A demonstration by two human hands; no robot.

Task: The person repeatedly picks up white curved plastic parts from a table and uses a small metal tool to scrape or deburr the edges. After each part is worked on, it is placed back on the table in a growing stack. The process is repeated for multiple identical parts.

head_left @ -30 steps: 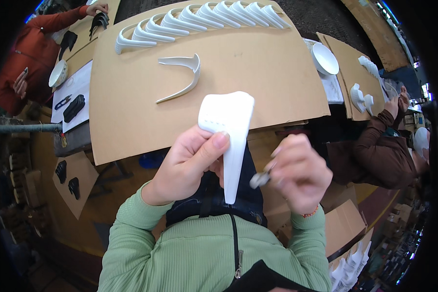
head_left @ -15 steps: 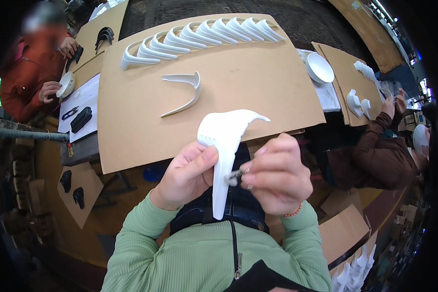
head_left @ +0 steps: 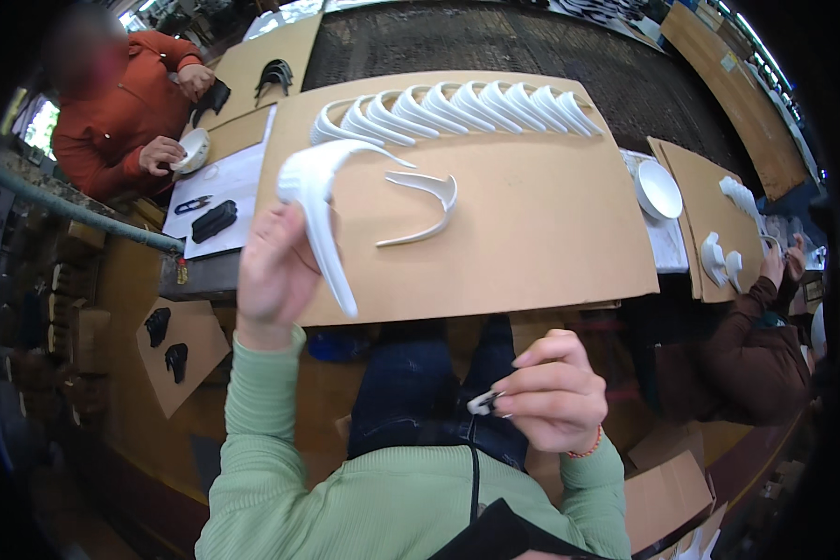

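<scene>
My left hand [head_left: 278, 266] is raised over the left part of a cardboard-topped table [head_left: 532, 233]. Pinched in it is a white curved plastic part [head_left: 320, 210], a U-shaped piece with a wide back and two tapering arms. In front of my body, above my lap, my right hand [head_left: 558, 392] grips a small tool with a pale tip and dark metal [head_left: 483, 403]; its exact kind is too small to tell. A single white U-shaped part [head_left: 449, 194] lies on the cardboard, and several more stand nested in a row [head_left: 448, 114] along its far edge.
At left, a person in orange holds a white bowl [head_left: 194, 152] near a black case [head_left: 215, 222] and snips [head_left: 194, 203]. A white bowl [head_left: 660, 189] stands at right, where another person in brown works. An open carton [head_left: 667, 499] sits lower right.
My left hand has carried the white part up and left, away from the tool and over the cardboard. My right hand stays near my lap with the tool, slightly lower. The view has shifted.
</scene>
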